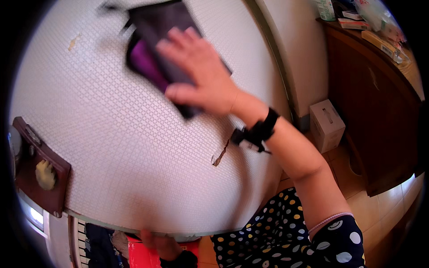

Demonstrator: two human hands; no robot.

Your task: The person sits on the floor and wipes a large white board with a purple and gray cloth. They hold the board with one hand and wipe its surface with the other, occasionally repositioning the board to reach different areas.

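My right hand (201, 77), blurred by motion, lies palm down with its fingers spread over a dark flat item (167, 20) with a purple part (147, 62) showing at its left. The item looks like a tablet or a folder; the blur leaves its kind unclear. Whether my fingers grip it or only rest on it cannot be told. Below both spreads a white patterned tabletop (134, 134). Down at its near edge is my left hand (161, 243), partly hidden and blurred, beside a red box (144, 254). Both wrists wear black bands.
A dark red wooden piece (43, 167) with a pale yellow object (46, 175) stands at the table's left edge. On the right, a brown wooden cabinet (362, 110) bears boxes and a plastic bag (378, 16). A white carton (326, 125) sits on the tiled floor. The tabletop has a torn crack (222, 155).
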